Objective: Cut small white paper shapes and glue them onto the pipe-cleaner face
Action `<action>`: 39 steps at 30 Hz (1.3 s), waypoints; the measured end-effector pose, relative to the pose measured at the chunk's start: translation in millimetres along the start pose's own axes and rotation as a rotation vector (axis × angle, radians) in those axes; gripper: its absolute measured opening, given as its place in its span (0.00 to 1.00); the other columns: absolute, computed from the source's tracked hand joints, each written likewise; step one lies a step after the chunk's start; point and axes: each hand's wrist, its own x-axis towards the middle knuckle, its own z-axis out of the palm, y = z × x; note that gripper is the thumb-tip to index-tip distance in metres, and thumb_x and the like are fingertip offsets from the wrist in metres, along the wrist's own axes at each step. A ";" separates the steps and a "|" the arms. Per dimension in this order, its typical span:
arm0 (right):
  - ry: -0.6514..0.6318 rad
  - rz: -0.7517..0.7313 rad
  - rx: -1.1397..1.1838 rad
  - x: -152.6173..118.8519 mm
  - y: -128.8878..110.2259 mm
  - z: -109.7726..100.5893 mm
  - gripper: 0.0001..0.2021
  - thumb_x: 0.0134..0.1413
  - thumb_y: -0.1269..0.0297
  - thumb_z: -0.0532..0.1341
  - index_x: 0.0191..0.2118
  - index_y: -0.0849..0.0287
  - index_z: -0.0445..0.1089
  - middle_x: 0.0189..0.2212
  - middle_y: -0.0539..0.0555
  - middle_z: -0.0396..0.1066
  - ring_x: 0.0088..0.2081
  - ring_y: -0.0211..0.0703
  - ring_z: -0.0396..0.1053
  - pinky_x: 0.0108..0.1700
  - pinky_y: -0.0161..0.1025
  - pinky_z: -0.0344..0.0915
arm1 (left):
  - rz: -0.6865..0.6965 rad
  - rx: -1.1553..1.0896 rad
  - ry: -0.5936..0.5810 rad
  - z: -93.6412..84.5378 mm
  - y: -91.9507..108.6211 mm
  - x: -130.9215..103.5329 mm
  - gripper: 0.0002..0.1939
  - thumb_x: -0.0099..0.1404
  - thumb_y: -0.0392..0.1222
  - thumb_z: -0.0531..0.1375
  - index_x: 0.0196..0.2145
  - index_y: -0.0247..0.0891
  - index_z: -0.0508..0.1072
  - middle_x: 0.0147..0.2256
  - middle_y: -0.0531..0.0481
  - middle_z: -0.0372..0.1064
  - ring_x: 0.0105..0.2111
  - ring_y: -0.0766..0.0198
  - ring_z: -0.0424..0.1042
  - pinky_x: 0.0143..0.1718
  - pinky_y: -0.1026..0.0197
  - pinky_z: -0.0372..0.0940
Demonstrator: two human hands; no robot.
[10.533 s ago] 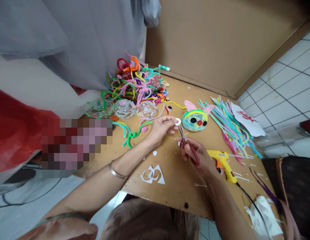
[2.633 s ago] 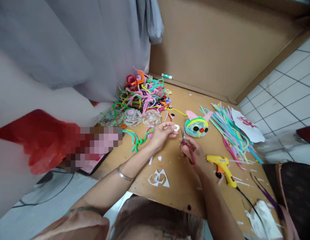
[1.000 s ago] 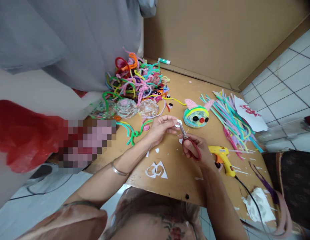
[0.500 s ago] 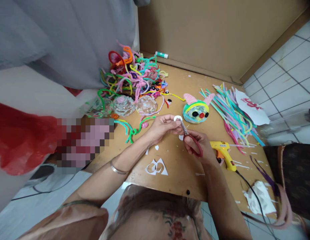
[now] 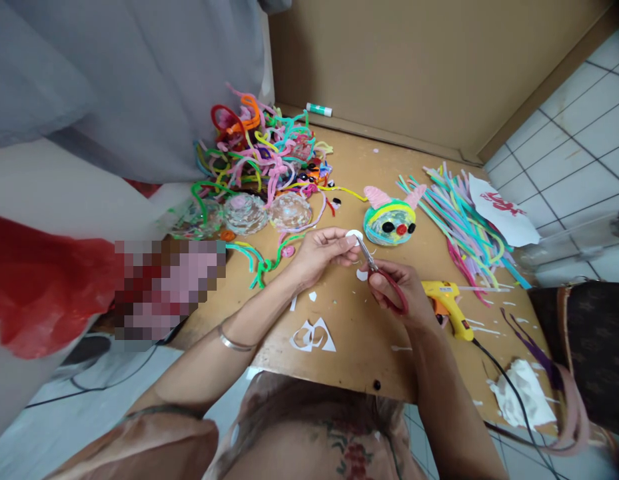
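Note:
Between its thumb and fingers, my left hand [image 5: 322,255] pinches a small round piece of white paper [image 5: 354,235]. My right hand [image 5: 399,287] grips red-handled scissors [image 5: 392,291], whose blades reach up to the paper's edge. Another white paper piece [image 5: 362,275] lies just below the blades. White paper offcuts [image 5: 323,335] with curved cut-outs rest nearer the table's front edge. Behind my hands sits a round animal head [image 5: 390,222] with pink ears, black eyes and a red nose.
Tangled pipe cleaners [image 5: 264,150] and clear balls [image 5: 290,212] cover the back left. More pipe cleaners [image 5: 464,220] lie at right, above a yellow glue gun [image 5: 452,307] with its cable. A crumpled tissue [image 5: 524,395], a glue stick [image 5: 319,109] and a brown bag [image 5: 584,353] are around.
The scissor blades and the white paper have shifted slightly against each other. Both hands remain in nearly the same place, and the view has moved a little.

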 end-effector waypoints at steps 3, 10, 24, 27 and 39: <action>0.008 0.008 -0.009 -0.4 -2.0 0.3 0.20 0.45 0.48 0.65 0.35 0.61 0.73 0.13 0.43 0.57 0.13 0.29 0.52 0.15 0.30 0.48 | -0.003 -0.014 0.003 0.1 0.8 -0.3 0.17 0.45 0.48 0.71 0.29 0.32 0.75 0.26 0.49 0.73 0.24 0.69 0.71 0.27 0.66 0.66; -0.025 0.028 0.000 -1.6 -4.2 -0.7 0.21 0.45 0.48 0.65 0.37 0.62 0.72 0.13 0.42 0.56 0.14 0.28 0.51 0.16 0.29 0.47 | 0.016 0.003 -0.009 0.0 3.6 -0.3 0.16 0.45 0.46 0.71 0.28 0.32 0.74 0.24 0.52 0.72 0.22 0.72 0.68 0.25 0.67 0.63; -0.089 0.026 0.057 -1.7 -6.0 -1.9 0.21 0.43 0.48 0.66 0.37 0.60 0.69 0.15 0.44 0.59 0.16 0.30 0.54 0.19 0.31 0.49 | 0.033 0.006 -0.014 -3.7 4.7 0.8 0.15 0.47 0.45 0.70 0.30 0.32 0.75 0.26 0.51 0.72 0.24 0.71 0.69 0.27 0.67 0.63; -0.096 0.014 0.044 -0.9 -4.0 -2.5 0.21 0.45 0.47 0.65 0.36 0.60 0.69 0.15 0.44 0.59 0.16 0.30 0.54 0.19 0.31 0.48 | 0.036 0.005 -0.018 -4.4 4.6 1.1 0.15 0.47 0.45 0.70 0.30 0.32 0.76 0.26 0.50 0.72 0.24 0.71 0.69 0.27 0.67 0.63; -0.096 0.003 0.040 -0.7 -4.2 -2.1 0.19 0.46 0.48 0.64 0.37 0.60 0.68 0.16 0.44 0.59 0.16 0.31 0.54 0.19 0.32 0.48 | 0.046 0.080 -0.041 -4.0 4.8 0.7 0.15 0.48 0.46 0.69 0.30 0.32 0.76 0.25 0.51 0.72 0.24 0.71 0.68 0.27 0.67 0.63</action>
